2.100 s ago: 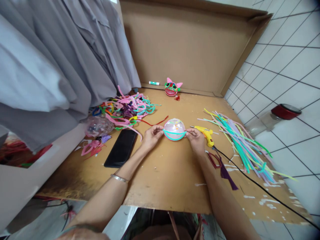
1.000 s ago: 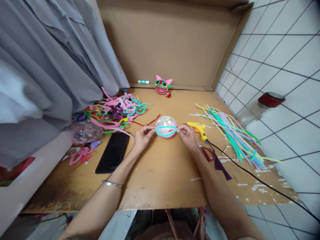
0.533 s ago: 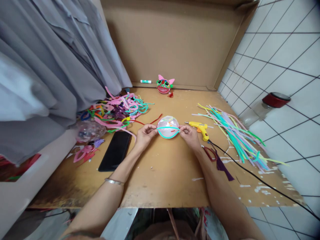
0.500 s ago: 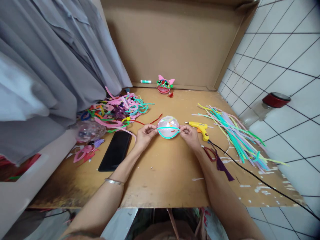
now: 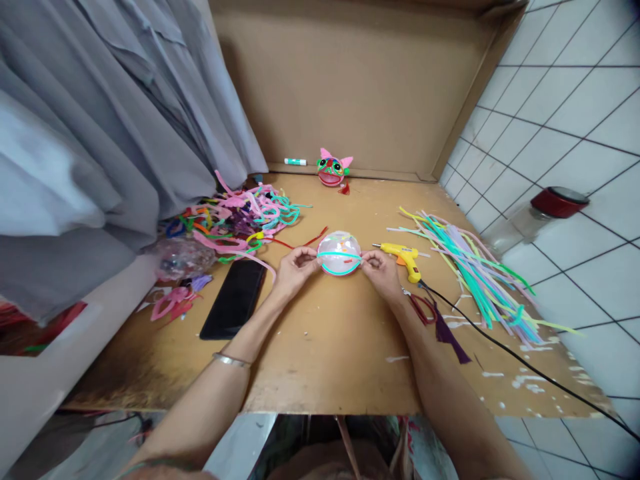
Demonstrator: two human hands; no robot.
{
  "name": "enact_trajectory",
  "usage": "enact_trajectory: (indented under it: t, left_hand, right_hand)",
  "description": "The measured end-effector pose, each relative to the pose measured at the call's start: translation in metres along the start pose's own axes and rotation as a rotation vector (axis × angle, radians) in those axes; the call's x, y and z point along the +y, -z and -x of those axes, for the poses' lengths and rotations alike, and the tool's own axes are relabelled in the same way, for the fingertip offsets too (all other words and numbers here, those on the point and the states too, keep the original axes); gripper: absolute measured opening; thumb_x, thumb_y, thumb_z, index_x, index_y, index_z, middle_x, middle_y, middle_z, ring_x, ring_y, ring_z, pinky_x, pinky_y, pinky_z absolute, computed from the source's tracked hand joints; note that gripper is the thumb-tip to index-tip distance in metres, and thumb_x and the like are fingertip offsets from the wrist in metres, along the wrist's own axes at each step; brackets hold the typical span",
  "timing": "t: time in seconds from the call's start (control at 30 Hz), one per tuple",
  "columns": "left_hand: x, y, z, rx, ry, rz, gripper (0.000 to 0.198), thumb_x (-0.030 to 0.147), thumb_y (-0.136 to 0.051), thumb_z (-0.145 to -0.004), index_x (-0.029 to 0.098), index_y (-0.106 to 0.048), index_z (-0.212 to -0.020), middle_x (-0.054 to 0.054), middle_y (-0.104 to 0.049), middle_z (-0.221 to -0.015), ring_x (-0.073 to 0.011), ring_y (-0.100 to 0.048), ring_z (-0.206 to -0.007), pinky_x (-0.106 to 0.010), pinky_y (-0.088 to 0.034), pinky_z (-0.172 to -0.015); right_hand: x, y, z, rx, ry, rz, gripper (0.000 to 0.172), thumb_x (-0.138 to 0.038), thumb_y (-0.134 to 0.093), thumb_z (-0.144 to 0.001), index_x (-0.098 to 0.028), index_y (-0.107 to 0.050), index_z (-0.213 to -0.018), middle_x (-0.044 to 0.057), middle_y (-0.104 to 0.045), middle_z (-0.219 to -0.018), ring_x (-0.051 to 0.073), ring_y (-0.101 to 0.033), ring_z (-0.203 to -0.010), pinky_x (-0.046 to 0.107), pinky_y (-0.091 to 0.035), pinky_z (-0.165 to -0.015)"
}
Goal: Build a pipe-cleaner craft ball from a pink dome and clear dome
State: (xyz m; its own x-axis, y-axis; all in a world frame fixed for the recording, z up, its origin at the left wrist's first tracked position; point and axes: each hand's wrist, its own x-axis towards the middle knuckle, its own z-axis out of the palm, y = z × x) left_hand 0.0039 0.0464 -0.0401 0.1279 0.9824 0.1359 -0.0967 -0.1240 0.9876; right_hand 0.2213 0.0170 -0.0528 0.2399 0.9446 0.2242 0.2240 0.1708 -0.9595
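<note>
A round, clear plastic piece (image 5: 341,243) with small coloured bits showing through it sits on the table between my hands. A turquoise pipe cleaner (image 5: 340,253) crosses its front, and a second turquoise curve runs along its lower rim. At the left side, my left hand (image 5: 299,267) pinches the end of the crossing strand between thumb and fingers. My right hand (image 5: 379,268) pinches the other end at the right side. Whether the fingertips also grip the plastic rim, I cannot tell.
A yellow glue gun (image 5: 404,257) lies right of my right hand, its cord trailing right. Beyond it is a pipe cleaner bundle (image 5: 475,273). Red-handled scissors (image 5: 423,308), a purple tassel (image 5: 449,337), a black phone (image 5: 234,300), tangled pipe cleaners (image 5: 250,213) and a lion-head figure (image 5: 332,170) lie around.
The whole view has shifted slightly to the right in the picture. Both hands keep their pinch on the turquoise pipe cleaner, with hardly any movement over the plastic piece.
</note>
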Motion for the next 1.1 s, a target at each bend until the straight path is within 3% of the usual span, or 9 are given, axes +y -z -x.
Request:
enact_trajectory:
  t: [0.13,0.3,0.47,0.7,0.93,1.1]
  left_hand:
    - [-0.004,0.0,-0.002,-0.035,0.008,0.076,0.045,0.039,-0.086,-0.051,0.016,-0.061,-0.08,-0.001,-0.067,-0.077,-0.0122,-0.062,-0.069,-0.028,-0.052,-0.074]
    - [-0.011,0.003,-0.004,-0.058,0.009,0.083,0.046,0.037,-0.087,-0.05,0.016,-0.061,-0.081,-0.002,-0.068,-0.081,-0.0122,-0.062,-0.069,-0.028,-0.053,-0.073]
    - [-0.008,0.003,-0.004,-0.057,-0.022,0.061,0.043,0.038,-0.087,-0.052,0.015,-0.062,-0.079,-0.002,-0.067,-0.081,-0.0113,-0.062,-0.068,-0.026,-0.053,-0.07]
    - [-0.006,0.007,-0.004,-0.057,-0.051,0.011,0.042,0.036,-0.085,-0.056,0.016,-0.064,-0.086,-0.003,-0.069,-0.081,-0.0131,-0.063,-0.07,-0.028,-0.054,-0.073]
    - [-0.003,0.016,-0.007,-0.055,-0.302,-0.242,0.02,0.035,-0.074,-0.072,0.017,-0.072,-0.082,-0.009,-0.07,-0.093,-0.0198,-0.066,-0.089,-0.035,-0.052,-0.085]
    - [0.003,0.019,-0.005,-0.06,-0.424,-0.398,0.016,0.033,-0.067,-0.079,0.018,-0.072,-0.082,-0.01,-0.071,-0.092,-0.0203,-0.067,-0.089,-0.036,-0.053,-0.085]
  right_hand:
    - [0.001,0.002,0.0,-0.005,0.067,0.042,0.014,-0.035,-0.065,-0.068,-0.021,-0.059,-0.068,0.006,-0.071,-0.089,0.018,-0.066,-0.076,0.034,-0.055,-0.073]
    - [-0.002,0.002,0.001,0.001,0.146,0.025,0.01,-0.031,-0.064,-0.07,-0.022,-0.059,-0.071,0.008,-0.071,-0.103,0.024,-0.066,-0.101,0.043,-0.051,-0.093]
    - [-0.002,0.003,0.002,-0.024,0.108,0.019,0.011,-0.031,-0.063,-0.072,-0.023,-0.057,-0.073,0.008,-0.073,-0.1,0.025,-0.069,-0.098,0.046,-0.052,-0.092]
    - [0.004,0.003,0.002,-0.04,0.2,0.115,0.008,-0.03,-0.059,-0.076,-0.024,-0.055,-0.077,0.007,-0.073,-0.102,0.024,-0.069,-0.1,0.045,-0.052,-0.093]
    - [-0.003,0.006,0.005,-0.078,0.38,0.302,0.003,-0.023,-0.054,-0.079,-0.025,-0.053,-0.081,0.006,-0.071,-0.106,0.023,-0.066,-0.103,0.042,-0.05,-0.093]
    - [-0.008,0.008,0.006,-0.116,0.459,0.38,0.005,-0.021,-0.051,-0.081,-0.025,-0.051,-0.083,0.007,-0.07,-0.106,0.022,-0.066,-0.103,0.041,-0.05,-0.092]
